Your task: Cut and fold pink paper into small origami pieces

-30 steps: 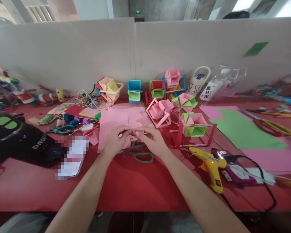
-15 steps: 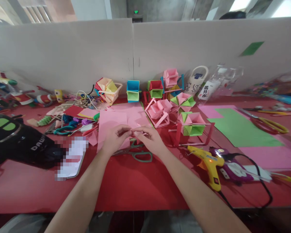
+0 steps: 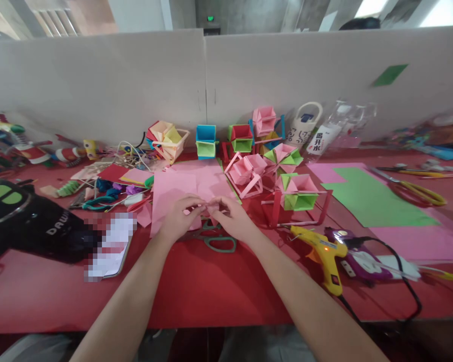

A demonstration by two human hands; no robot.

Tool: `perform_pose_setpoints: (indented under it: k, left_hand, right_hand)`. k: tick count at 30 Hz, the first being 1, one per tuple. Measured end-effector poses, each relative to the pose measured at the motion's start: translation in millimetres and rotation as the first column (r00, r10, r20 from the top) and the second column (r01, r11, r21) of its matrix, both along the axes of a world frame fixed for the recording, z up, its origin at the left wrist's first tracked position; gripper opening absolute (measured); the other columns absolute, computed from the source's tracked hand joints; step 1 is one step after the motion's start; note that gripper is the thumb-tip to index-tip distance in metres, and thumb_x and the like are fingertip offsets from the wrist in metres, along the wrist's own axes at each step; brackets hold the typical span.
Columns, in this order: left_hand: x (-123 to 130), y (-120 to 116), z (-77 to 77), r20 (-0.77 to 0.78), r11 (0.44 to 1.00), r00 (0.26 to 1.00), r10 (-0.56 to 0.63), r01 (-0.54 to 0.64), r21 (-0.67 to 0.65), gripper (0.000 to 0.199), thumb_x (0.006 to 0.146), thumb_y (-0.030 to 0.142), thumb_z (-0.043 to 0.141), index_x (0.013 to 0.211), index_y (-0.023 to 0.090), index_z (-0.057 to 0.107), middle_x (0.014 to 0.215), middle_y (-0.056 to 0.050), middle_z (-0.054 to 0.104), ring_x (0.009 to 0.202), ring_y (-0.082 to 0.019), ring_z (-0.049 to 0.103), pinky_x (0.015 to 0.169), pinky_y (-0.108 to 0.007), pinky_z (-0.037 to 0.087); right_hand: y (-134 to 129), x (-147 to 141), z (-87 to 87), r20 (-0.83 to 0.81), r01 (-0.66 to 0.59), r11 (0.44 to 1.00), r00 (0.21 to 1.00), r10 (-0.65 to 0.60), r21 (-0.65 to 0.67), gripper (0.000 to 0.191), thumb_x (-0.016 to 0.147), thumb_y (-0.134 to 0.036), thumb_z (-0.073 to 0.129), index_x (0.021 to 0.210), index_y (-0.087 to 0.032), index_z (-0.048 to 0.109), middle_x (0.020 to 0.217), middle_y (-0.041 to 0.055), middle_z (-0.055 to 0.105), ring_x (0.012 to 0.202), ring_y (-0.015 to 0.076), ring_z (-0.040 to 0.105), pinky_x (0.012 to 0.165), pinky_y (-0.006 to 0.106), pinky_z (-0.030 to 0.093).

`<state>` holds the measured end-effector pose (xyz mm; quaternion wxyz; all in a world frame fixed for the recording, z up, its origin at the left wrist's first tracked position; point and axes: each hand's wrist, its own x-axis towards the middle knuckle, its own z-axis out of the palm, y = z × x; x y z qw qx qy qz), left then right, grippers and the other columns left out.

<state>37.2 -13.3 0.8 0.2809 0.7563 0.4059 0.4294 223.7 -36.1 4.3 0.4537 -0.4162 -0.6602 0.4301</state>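
Note:
My left hand [image 3: 180,216] and my right hand [image 3: 232,217] meet at the centre, fingertips pinched on a small piece of pink paper [image 3: 212,207] between them. Its exact shape is partly hidden by the fingers. Under and behind the hands lie pink paper sheets [image 3: 174,193]. Green-handled scissors [image 3: 221,244] rest on the red table just below the hands. Beyond my right hand stand a pink folded-paper piece on a frame [image 3: 245,173] and a pink and green one on a red frame [image 3: 300,193].
A yellow glue gun [image 3: 326,254] with a lit light lies at the right beside a purple power strip [image 3: 366,264]. Left are a phone [image 3: 113,246] and a black machine [image 3: 41,221]. Green paper [image 3: 377,201] and yellow-handled scissors [image 3: 423,193] are further right.
The fingers of my right hand have curled and shifted slightly, and more of the pink paper shows between the hands. The view has moved very slightly.

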Motion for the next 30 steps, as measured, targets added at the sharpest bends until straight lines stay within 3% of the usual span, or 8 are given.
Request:
perform_pose_setpoints:
  k: [4, 11, 16, 19, 24, 30]
  left_hand:
    - [1.1, -1.4, 3.9, -0.001, 1.0, 1.0, -0.021, 0.021, 0.017, 0.01, 0.085, 0.025, 0.066, 0.085, 0.021, 0.075, 0.091, -0.007, 0.073, 0.086, -0.019, 0.067, 0.08, -0.031, 0.053]
    - [1.8, -4.3, 7.4, -0.014, 0.989, 0.999, 0.03, -0.032, -0.141, 0.012, 0.078, 0.023, 0.068, 0.089, 0.022, 0.073, 0.09, -0.004, 0.075, 0.077, -0.017, 0.066, 0.066, -0.027, 0.05]
    - [1.3, -3.0, 4.1, -0.018, 0.989, 0.997, 0.075, -0.077, -0.123, 0.008, 0.08, 0.029, 0.07, 0.082, 0.022, 0.074, 0.088, -0.003, 0.076, 0.077, -0.018, 0.067, 0.066, -0.027, 0.048]
    - [0.9, -2.1, 3.1, -0.015, 0.988, 0.996, 0.085, -0.087, -0.125, 0.006, 0.079, 0.027, 0.071, 0.08, 0.022, 0.074, 0.087, -0.003, 0.076, 0.078, -0.018, 0.066, 0.068, -0.028, 0.049]
    - [0.2, -2.9, 4.6, -0.018, 0.99, 0.997, 0.069, -0.071, -0.121, 0.007, 0.081, 0.027, 0.069, 0.083, 0.022, 0.074, 0.087, -0.004, 0.076, 0.082, -0.019, 0.067, 0.072, -0.03, 0.05]
    - [2.3, -5.9, 9.9, 0.051, 0.997, 0.998, 0.022, -0.018, -0.08, 0.011, 0.08, 0.028, 0.07, 0.085, 0.02, 0.075, 0.092, -0.007, 0.075, 0.085, -0.02, 0.068, 0.075, -0.03, 0.053]
  right_hand:
    - [0.6, 1.1, -6.8, -0.005, -0.022, 1.0, 1.0, 0.022, -0.022, 0.018, 0.089, -0.032, 0.06, 0.101, -0.018, 0.059, 0.097, 0.0052, 0.067, 0.085, 0.0153, 0.065, 0.07, 0.028, 0.053]
    - [-0.4, 5.2, -1.0, 0.01, -0.076, 0.997, 0.997, 0.076, -0.018, 0.021, 0.087, -0.032, 0.063, 0.103, -0.019, 0.06, 0.102, 0.0059, 0.068, 0.082, 0.0146, 0.066, 0.07, 0.028, 0.054]
    - [3.8, 15.8, 10.1, 0.088, 0.043, 0.998, 0.995, -0.04, -0.036, 0.013, 0.079, -0.02, 0.064, 0.092, -0.018, 0.062, 0.09, 0.0043, 0.069, 0.08, 0.0146, 0.065, 0.071, 0.028, 0.052]
    - [5.3, 20.8, 10.8, 0.177, 0.013, 0.999, 0.984, -0.006, -0.039, 0.009, 0.076, -0.023, 0.068, 0.082, -0.017, 0.064, 0.08, 0.0025, 0.067, 0.068, 0.0133, 0.06, 0.063, 0.027, 0.048]
    - [3.4, 21.2, 10.0, 0.27, 0.0, 0.996, 0.962, -0.025, 0.092, 0.012, 0.08, -0.025, 0.067, 0.07, -0.018, 0.066, 0.07, 0.0013, 0.066, 0.062, 0.0131, 0.054, 0.06, 0.027, 0.044]
    - [2.5, 19.8, 11.7, 0.237, 0.029, 0.972, 0.968, -0.086, 0.234, 0.018, 0.089, -0.027, 0.062, 0.074, -0.02, 0.068, 0.079, 0.0031, 0.069, 0.075, 0.017, 0.061, 0.069, 0.029, 0.046]
